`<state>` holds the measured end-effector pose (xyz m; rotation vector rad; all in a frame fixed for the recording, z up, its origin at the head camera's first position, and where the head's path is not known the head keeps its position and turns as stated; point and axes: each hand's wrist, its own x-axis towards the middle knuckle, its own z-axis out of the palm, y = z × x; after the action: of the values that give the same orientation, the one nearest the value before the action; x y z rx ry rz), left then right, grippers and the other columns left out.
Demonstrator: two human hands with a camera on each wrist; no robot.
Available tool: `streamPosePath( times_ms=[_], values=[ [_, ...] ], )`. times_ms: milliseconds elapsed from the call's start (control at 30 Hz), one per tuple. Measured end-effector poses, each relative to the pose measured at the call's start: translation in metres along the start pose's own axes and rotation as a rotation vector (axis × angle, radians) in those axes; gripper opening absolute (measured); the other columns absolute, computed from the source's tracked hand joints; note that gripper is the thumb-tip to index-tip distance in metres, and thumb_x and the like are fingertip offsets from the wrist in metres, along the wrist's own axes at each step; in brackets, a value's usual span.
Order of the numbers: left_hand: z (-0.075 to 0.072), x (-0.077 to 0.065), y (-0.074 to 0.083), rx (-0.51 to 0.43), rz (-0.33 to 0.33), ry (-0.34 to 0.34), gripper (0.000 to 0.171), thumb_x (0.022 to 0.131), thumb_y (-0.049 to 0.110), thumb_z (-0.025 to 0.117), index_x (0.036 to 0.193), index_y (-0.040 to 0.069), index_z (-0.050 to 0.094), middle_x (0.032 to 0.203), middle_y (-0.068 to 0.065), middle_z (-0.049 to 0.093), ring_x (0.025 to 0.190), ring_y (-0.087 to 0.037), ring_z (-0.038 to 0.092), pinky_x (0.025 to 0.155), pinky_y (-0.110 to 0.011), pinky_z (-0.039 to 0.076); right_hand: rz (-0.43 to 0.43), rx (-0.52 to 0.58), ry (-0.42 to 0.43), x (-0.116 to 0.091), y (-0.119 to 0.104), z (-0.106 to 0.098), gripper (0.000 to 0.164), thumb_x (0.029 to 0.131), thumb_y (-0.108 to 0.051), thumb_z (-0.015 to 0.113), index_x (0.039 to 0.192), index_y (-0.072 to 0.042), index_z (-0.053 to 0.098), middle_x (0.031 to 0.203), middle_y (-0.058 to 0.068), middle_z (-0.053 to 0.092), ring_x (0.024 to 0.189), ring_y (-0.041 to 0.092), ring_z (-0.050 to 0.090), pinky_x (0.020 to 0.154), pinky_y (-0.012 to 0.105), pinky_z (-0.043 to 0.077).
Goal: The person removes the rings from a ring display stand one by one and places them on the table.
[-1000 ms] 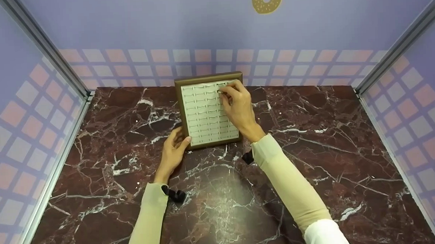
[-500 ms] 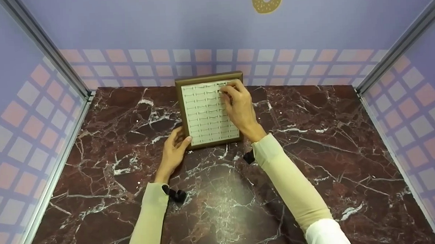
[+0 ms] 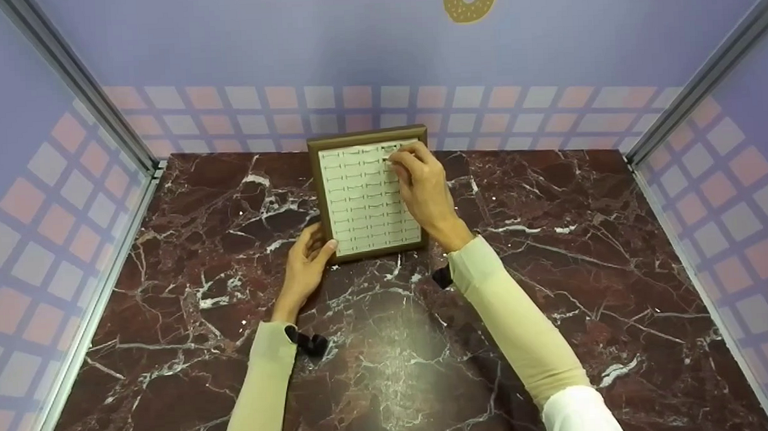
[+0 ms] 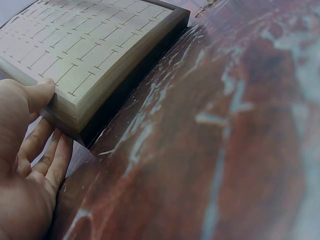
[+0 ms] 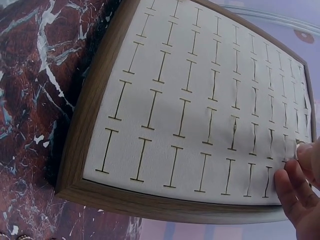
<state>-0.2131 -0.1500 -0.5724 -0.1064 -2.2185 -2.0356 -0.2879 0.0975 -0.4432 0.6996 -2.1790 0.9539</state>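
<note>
A ring display tray (image 3: 373, 196) with a brown wood-grain frame and a white slotted pad leans tilted near the back wall. My left hand (image 3: 305, 264) grips its lower left corner. In the left wrist view, the thumb (image 4: 42, 94) lies on the front edge and the fingers (image 4: 59, 160) reach under the frame. My right hand (image 3: 425, 184) is over the upper right of the pad, its thumb and index finger pinched at a slot. In the right wrist view, the fingertips (image 5: 295, 172) meet right at the pad; they mostly hide a small thing between them.
The tray stands on a dark red marbled table (image 3: 203, 379) with white veins. A lilac back wall (image 3: 221, 41) with pink and white squares rises close behind it, and similar side walls (image 3: 40, 204) enclose the table. Black straps (image 3: 308, 343) sit at the wrists.
The right hand has shifted very slightly right, its fingertips staying at the same part of the pad. The left hand and the tray hold their place.
</note>
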Motion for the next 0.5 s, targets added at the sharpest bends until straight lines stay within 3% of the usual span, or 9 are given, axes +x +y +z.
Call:
streamPosePath(
  times_ms=[267,500],
  values=[
    [0.0007,0.0019,-0.0009,-0.019,0.000,0.001,0.049,0.104,0.010,0.070,0.150,-0.001,0.054,0.148,-0.026,0.061,0.134,-0.039,0.060,0.120,-0.051,0.047,-0.038,0.034,0.026,-0.0019,0.0010,-0.0052,0.007,0.101,0.001,0.069,0.104,0.004,0.076,0.109,0.017,0.070,0.095,0.028,0.071,0.084,0.031,0.062],
    [0.0009,0.0010,-0.0002,-0.007,0.000,0.007,0.049,0.104,0.009,0.070,0.150,0.000,0.055,0.147,-0.025,0.062,0.134,-0.038,0.061,0.119,-0.051,0.048,-0.024,0.030,0.022,-0.0065,0.0026,-0.0102,0.008,0.099,0.003,0.071,0.104,0.004,0.076,0.108,0.017,0.069,0.096,0.029,0.071,0.085,0.030,0.063]
  ],
)
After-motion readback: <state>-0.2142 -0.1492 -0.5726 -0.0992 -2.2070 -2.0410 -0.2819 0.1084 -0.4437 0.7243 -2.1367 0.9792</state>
